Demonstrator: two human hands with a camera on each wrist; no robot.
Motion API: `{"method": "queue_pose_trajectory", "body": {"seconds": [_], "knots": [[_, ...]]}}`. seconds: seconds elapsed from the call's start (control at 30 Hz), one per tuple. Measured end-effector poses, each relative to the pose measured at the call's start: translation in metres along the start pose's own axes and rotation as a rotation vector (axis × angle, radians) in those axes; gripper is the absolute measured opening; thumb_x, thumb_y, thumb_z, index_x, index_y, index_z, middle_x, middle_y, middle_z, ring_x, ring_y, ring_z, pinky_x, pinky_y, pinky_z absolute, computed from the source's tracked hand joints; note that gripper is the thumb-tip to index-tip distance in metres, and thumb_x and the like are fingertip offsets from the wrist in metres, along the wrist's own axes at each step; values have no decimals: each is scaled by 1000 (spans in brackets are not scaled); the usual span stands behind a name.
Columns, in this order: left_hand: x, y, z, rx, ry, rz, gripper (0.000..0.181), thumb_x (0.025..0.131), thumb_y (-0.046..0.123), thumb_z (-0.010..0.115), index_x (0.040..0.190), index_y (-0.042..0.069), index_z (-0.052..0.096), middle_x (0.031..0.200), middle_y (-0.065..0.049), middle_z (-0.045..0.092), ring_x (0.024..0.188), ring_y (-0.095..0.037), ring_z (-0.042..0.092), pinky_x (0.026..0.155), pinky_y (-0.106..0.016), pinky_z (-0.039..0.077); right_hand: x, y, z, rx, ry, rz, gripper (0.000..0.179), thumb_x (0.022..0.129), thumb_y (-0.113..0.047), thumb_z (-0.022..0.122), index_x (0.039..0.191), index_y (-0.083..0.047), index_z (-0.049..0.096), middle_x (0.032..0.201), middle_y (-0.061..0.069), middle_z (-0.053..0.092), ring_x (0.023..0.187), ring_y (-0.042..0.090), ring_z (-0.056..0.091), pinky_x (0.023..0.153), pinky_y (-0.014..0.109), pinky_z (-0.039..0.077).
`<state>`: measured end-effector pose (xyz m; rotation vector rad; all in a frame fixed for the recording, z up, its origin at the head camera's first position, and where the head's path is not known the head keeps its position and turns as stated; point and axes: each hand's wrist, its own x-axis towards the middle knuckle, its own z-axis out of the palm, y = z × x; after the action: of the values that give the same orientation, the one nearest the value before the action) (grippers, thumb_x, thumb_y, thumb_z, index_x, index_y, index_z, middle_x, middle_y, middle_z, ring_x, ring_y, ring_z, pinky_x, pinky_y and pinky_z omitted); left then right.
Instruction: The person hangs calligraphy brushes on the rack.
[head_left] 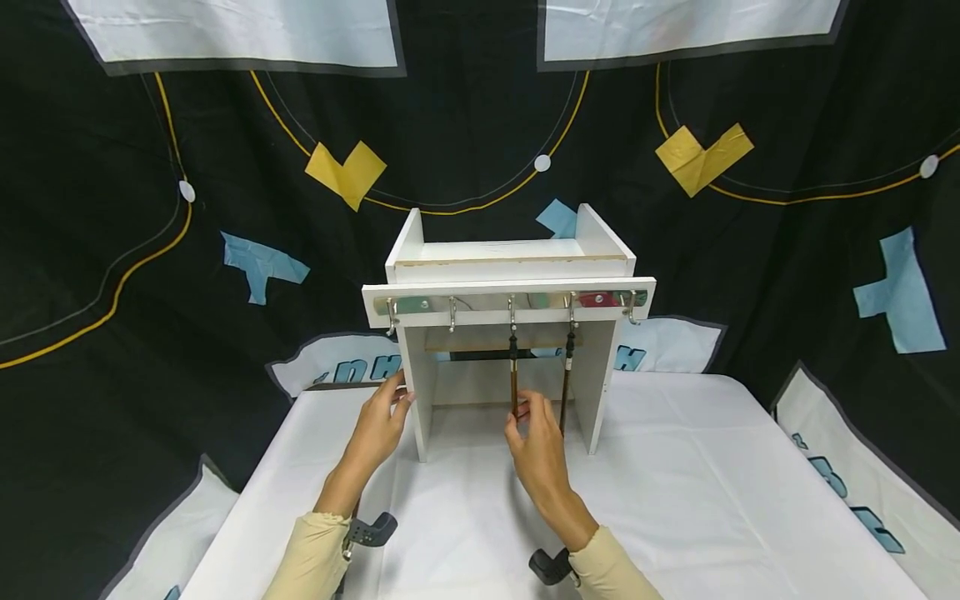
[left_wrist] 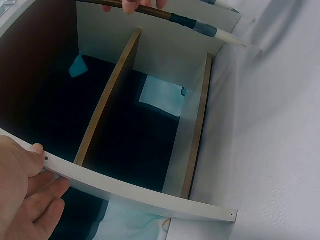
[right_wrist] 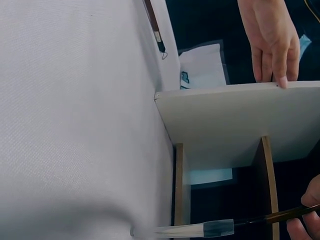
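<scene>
A white wooden rack (head_left: 510, 271) stands on the table with a row of metal hooks along its front rail. My left hand (head_left: 378, 425) grips the front edge of its left side panel (left_wrist: 135, 185), thumb on one face and fingers on the other. From the middle hook hangs a calligraphy brush (head_left: 513, 375) with a brown handle. My right hand (head_left: 540, 454) pinches that handle low down; the pale bristle tip (right_wrist: 180, 231) points toward the tabletop. A second brush (head_left: 567, 383) hangs from the hook to its right, beside my right fingers.
The outer hooks (head_left: 452, 312) carry nothing. Another brown-handled brush (right_wrist: 152, 22) lies past the rack's left side in the right wrist view. A white cloth covers the table (head_left: 675, 483), and a black curtain (head_left: 465, 125) hangs behind.
</scene>
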<state>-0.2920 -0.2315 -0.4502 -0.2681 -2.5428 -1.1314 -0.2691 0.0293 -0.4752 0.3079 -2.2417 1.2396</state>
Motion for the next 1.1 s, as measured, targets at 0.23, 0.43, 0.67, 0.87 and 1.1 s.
{"method": "queue_pose_trajectory", "body": {"seconds": [0.23, 0.43, 0.67, 0.87, 1.1], "knots": [[0, 0, 0, -1, 5, 16, 48, 112, 14, 52, 157, 0, 42, 148, -26, 56, 134, -46, 59, 113, -61, 49, -1, 4, 2, -13, -2, -21, 36, 98, -1, 71, 131, -6, 59, 107, 9, 63, 98, 28, 67, 78, 37, 59], [0, -1, 0, -19, 9, 54, 47, 111, 13, 54, 155, -2, 43, 146, -28, 57, 132, -47, 61, 112, -62, 50, -1, 6, 3, -15, -7, -21, 36, 97, -1, 71, 131, -6, 59, 106, 8, 62, 98, 26, 66, 77, 36, 58], [0, 0, -1, -17, 4, 44, 48, 111, 13, 54, 155, -2, 43, 147, -28, 56, 132, -47, 60, 112, -60, 50, -3, 5, 4, -19, 0, -19, 38, 97, -4, 73, 132, -6, 58, 107, 7, 63, 98, 25, 66, 76, 35, 58], [-1, -1, 0, -17, -1, 33, 47, 112, 13, 53, 156, -2, 43, 148, -27, 56, 133, -46, 60, 113, -60, 50, -8, 4, 1, -37, -11, -24, 44, 97, -8, 74, 136, -6, 55, 112, 9, 63, 103, 24, 65, 79, 37, 59], [-1, -1, 0, 1, 1, 31, 48, 112, 13, 52, 157, -2, 41, 148, -27, 56, 133, -46, 60, 113, -61, 49, -12, -2, -12, -23, -23, 2, 50, 96, -15, 76, 141, -8, 54, 120, 9, 62, 112, 28, 64, 90, 42, 59]]}}
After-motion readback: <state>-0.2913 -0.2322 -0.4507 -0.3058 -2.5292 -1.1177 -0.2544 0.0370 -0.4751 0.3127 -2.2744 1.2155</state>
